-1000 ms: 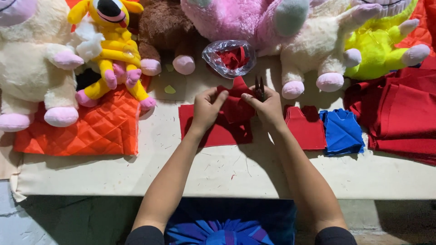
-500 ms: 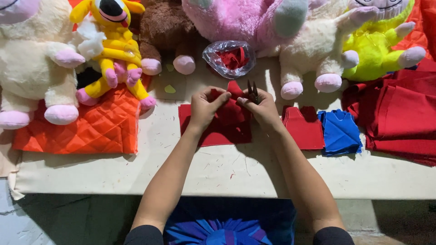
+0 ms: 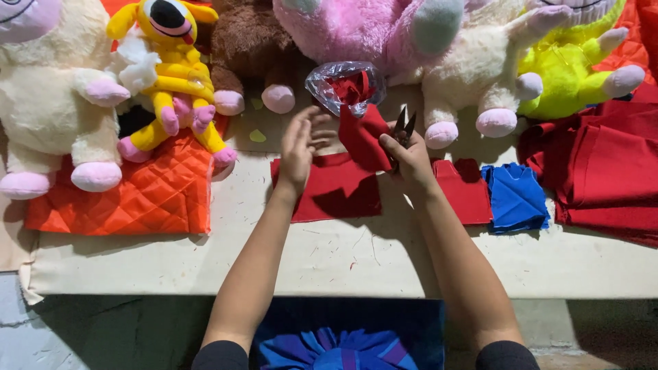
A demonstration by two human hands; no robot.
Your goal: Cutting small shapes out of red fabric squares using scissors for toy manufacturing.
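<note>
I see my right hand [image 3: 410, 159] closed on a red cloth piece [image 3: 364, 136] and small snips [image 3: 404, 126], blades pointing up and away; the cloth stands just left of that grip, above the worktop [image 3: 343, 253]; my left hand [image 3: 299, 145] hangs open beside it, nearer its free edge.

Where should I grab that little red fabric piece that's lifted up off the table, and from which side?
Probably by its free left edge, coming from the left. The red fabric piece is lifted off the table and pinched on its right by the right hand, which also holds the small snips. The left hand is open just beside that free edge.
</note>
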